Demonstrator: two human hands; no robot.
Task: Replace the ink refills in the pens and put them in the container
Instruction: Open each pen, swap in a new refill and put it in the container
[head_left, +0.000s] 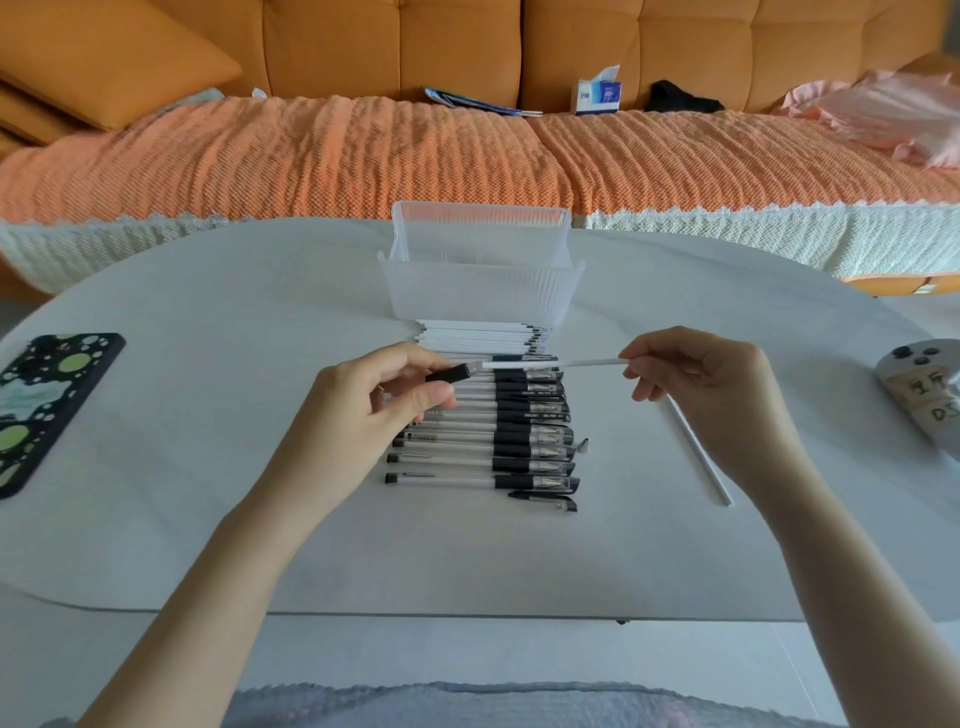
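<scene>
You are gripping the pen in your left hand and pinching the refill by its end with your right hand, over the row of pens in the middle of the table; it looks light and bendy, so hold it gently.

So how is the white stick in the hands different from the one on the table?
The held refill is in the air, pinched by the right hand, one end in the pen the left hand grips; the loose refill lies on the table. The held refill points sideways; the loose refill slants. Both are thin and white.
</scene>
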